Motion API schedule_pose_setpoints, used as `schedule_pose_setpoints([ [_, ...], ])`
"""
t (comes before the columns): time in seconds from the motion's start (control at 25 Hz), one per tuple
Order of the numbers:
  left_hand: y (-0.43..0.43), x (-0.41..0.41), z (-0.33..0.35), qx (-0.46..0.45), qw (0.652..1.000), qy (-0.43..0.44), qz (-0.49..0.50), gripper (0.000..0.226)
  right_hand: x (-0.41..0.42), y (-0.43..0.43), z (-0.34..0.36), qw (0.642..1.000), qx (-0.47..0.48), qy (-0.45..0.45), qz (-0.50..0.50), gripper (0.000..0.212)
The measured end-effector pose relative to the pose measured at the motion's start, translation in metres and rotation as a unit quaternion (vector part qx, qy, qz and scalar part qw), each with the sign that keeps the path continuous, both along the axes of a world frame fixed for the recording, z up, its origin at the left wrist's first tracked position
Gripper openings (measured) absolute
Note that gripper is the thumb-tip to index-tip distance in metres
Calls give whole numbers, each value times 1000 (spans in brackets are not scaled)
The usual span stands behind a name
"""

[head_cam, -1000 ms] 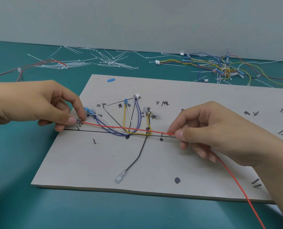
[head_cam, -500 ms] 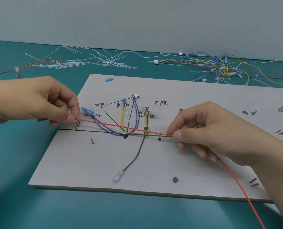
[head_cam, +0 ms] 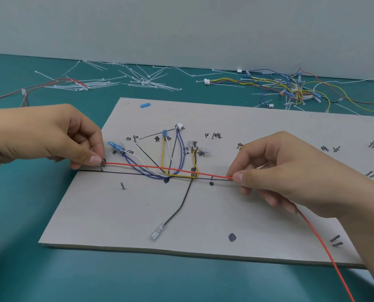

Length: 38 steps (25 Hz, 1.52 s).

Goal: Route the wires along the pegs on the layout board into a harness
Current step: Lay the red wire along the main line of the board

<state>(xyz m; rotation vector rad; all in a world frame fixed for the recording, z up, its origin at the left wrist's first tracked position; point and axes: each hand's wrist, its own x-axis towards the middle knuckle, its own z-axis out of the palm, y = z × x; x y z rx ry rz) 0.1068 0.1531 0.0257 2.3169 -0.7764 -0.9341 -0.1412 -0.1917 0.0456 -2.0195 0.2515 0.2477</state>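
Red wire is running left-right above the drawn line, left hand pinching its end at the pegs, right hand pinching mid-length.

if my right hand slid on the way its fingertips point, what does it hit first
Probably the small peg just ahead of the right hand along the red wire, then the looped wires; hand height over the board is unclear.

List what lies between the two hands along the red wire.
Head view: the red wire, taut between left hand and right hand, crosses blue wires, a white wire, a yellow wire and a black wire on the layout board.
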Motion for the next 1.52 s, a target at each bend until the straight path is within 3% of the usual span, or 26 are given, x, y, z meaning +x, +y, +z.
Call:
schedule_pose_setpoints([
  [0.28, -4, -10, 10, -19, 1000, -10, 8, 63, -2, -6, 4, 999, -12, 12, 29, 8],
  [0.48, -9, -21, 18, -74, 994, -69, 43, 70, -3, -8, 6, 997, 14, 26, 76, 11],
  [0.76, -53, -59, 22, -131, 979, -154, -25, 39, -2, -11, 6, 997, 59, -14, 38, 8],
  [1.0, -76, -80, 19, -110, 983, -123, -79, 33, 0, -8, 2, 998, -12, 44, 46, 6],
  [1.24, -86, -89, 17, -109, 978, -156, -90, 30, 0, -12, 1, 997, -68, 23, -21, 15],
  [1.52, -92, -95, 14, -113, 972, -185, -85, 26, 0, -19, 1, 993, -119, 16, -21, 13],
])
